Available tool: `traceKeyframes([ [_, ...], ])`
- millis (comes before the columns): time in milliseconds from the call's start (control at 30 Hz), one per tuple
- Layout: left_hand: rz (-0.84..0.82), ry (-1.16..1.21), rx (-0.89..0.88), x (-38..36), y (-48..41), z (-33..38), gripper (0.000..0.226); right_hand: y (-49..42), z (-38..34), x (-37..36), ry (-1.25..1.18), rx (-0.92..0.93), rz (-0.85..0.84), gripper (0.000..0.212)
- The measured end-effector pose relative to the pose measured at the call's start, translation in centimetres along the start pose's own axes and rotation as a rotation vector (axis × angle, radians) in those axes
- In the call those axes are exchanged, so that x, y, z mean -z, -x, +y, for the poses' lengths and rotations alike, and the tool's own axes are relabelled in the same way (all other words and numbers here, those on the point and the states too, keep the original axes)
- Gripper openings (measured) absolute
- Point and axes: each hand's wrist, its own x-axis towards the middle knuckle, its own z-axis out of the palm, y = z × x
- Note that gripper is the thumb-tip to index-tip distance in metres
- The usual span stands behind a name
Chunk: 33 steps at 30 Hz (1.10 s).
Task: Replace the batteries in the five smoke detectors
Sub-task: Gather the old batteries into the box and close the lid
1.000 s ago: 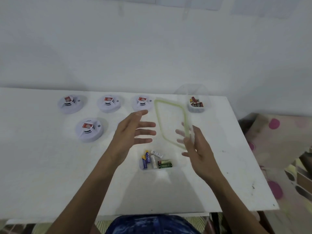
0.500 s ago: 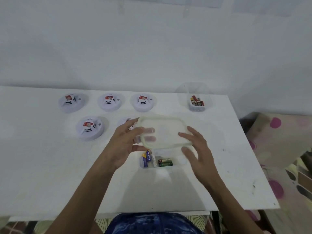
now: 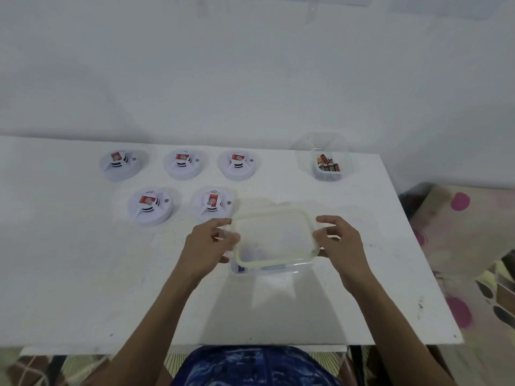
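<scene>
Near the white desk's (image 3: 83,288) front edge, your left grip (image 3: 207,246) and right grip (image 3: 341,243) pinch the green-rimmed translucent lid (image 3: 274,238) by its ends, above the clear plastic box (image 3: 267,270). Probably you are closing it: press the rim down evenly. Five round white smoke detectors (image 3: 149,206) lie behind, at left.

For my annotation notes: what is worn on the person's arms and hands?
No sleeves are in view; the arms are bare. The left hand and right hand have no gloves, rings, watch or bracelet that I can see. Below shows blue patterned clothing.
</scene>
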Motion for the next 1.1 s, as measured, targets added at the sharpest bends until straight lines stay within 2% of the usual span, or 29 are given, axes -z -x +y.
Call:
traceKeyframes([
  [100, 0.062, -0.127, -0.019, -0.1, -0.3, -0.9, 0.031, 0.1, 0.6, -0.2, 0.081, 0.032, -0.008, 0.023],
  [233, 0.080, -0.176, -0.029, -0.3, -0.5, -1.7, 0.030, 0.2, 1.0, -0.5, 0.184, 0.045, -0.032, 0.025],
  [433, 0.040, -0.131, 0.009, 0.0, -1.0, -2.4, 0.027, 0.0, 1.1, -0.4, 0.198, 0.058, -0.057, 0.030],
  [600, 0.019, -0.101, 0.026, 0.4, -1.2, -2.8, 0.026, 0.2, 1.1, -0.3, 0.204, 0.038, -0.142, 0.041],
  [800, -0.070, -0.098, 0.066, 0.5, -1.0, -2.5, 0.031, 0.1, 1.1, -0.3, 0.248, 0.018, -0.163, 0.038],
  [1100, -0.067, 0.024, 0.056, 0.0, -1.1, -2.4, 0.032, 0.2, 1.0, -0.8, 0.235, -0.007, -0.167, 0.035],
])
